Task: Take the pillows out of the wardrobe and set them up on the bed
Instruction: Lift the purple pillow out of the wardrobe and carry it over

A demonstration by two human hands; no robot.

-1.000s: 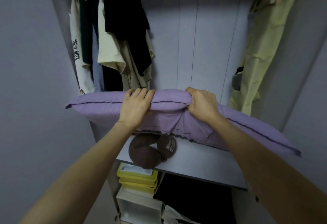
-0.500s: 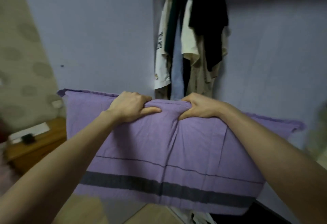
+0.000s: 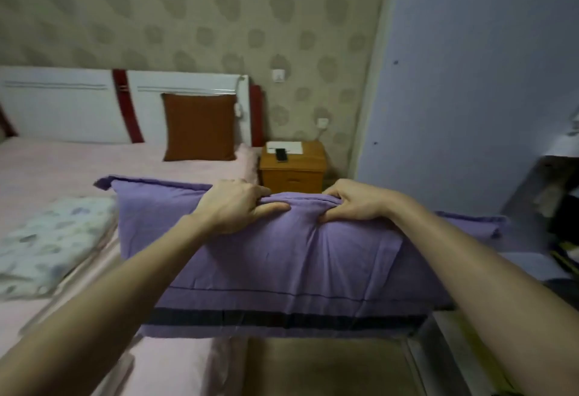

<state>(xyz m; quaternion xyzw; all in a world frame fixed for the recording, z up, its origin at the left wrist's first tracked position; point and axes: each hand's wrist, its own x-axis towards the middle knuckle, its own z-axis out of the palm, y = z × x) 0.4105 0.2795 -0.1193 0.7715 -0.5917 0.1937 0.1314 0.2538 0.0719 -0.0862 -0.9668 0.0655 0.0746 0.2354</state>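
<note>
A purple pillow (image 3: 282, 273) with a dark stripe near its lower edge hangs in front of me, held by its top edge. My left hand (image 3: 235, 204) grips the edge left of centre and my right hand (image 3: 354, 201) grips it right of centre, both shut on the fabric. The bed (image 3: 62, 167) with a pink sheet lies to the left. A brown square cushion (image 3: 199, 126) leans upright against the white headboard (image 3: 62, 104). The wardrobe's pale side panel (image 3: 470, 82) fills the right.
A wooden nightstand (image 3: 293, 167) with a phone and a paper on top stands between bed and wardrobe. A folded floral blanket (image 3: 47, 239) lies on the bed at left. Wooden floor (image 3: 326, 367) shows below the pillow. Dark wardrobe contents (image 3: 560, 207) sit at far right.
I have turned left from the wardrobe's hanging clothes toward the bed, carrying the purple pillow. The bed, cushion and nightstand have come into view; both hands keep their grip.
</note>
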